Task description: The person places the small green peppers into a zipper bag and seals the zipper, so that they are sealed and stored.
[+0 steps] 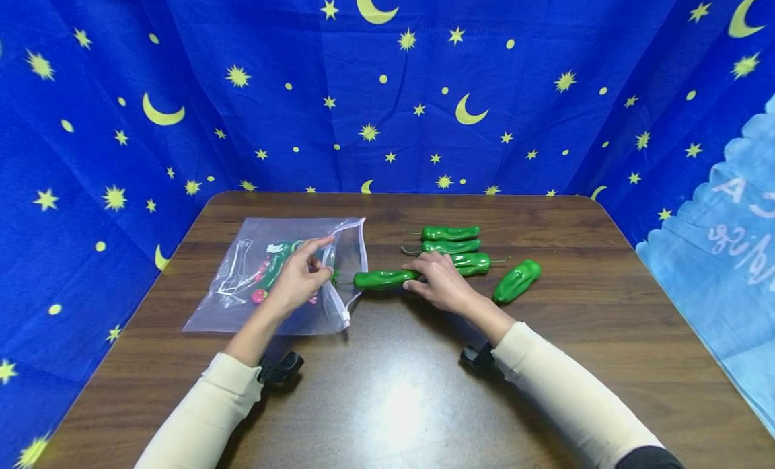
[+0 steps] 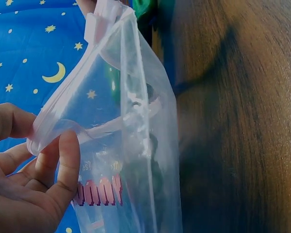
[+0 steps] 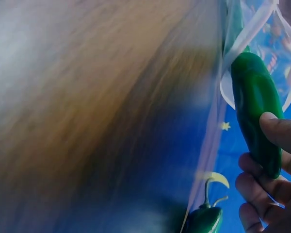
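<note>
- My right fingers (image 3: 253,187) clamp a green pepper (image 1: 381,279).
- Its long axis lies left-right, stem pointing left.
- My left fingers (image 2: 69,162) pinch the clear bag (image 1: 227,307).

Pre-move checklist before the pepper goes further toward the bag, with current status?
1. Left hand has the bag by its edge: ok, fingers pinch the rim.
2. Bag mouth open: ok, it gapes toward the held pepper.
3. Slider out of the way: ok, at the near corner.
4. Right hand has the held pepper: ok, gripped at the end away from the stem.
5. Held pepper lined up: ok, stem end at the mouth.
6. Bag contents known: cannot tell; the green shape could be print or pepper.
</note>
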### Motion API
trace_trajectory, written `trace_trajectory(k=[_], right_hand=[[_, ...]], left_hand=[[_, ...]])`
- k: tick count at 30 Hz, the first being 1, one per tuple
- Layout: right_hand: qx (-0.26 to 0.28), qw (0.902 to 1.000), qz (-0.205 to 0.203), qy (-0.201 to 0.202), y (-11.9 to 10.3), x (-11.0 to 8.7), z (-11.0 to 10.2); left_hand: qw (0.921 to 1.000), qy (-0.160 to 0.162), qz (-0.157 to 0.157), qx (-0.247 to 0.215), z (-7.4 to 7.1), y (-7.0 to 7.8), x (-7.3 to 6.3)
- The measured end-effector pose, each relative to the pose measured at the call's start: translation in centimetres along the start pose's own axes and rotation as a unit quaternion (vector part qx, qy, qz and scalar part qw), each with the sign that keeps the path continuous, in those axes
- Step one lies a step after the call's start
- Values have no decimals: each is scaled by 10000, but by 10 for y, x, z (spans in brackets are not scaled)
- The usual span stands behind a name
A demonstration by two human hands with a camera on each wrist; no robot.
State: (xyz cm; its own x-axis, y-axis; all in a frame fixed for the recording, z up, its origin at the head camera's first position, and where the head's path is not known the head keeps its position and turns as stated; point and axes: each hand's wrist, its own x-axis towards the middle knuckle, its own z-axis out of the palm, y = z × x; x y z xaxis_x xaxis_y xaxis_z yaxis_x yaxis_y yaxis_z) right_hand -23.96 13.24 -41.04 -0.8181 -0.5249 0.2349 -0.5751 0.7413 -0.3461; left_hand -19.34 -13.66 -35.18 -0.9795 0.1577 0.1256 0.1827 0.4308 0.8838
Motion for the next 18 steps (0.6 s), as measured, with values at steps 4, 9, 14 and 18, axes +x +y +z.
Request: trace_trajectory(k=[4,9,14,18], right_hand=[[-57,10000,-12,-14,-5,5,5],[-138,9999,-76,-27,-12,13,11],[-224,9996,-152,-33,-20,21,17],[-225,9995,-185,-103,-25,27,23]], left_hand=[[10000,-13,-49,-1,0,2,-1],[10000,0,-11,-33,2,-17,7],[10000,23,31,-92,4,-34,15],[9999,40,39,-122,4,-36,16]])
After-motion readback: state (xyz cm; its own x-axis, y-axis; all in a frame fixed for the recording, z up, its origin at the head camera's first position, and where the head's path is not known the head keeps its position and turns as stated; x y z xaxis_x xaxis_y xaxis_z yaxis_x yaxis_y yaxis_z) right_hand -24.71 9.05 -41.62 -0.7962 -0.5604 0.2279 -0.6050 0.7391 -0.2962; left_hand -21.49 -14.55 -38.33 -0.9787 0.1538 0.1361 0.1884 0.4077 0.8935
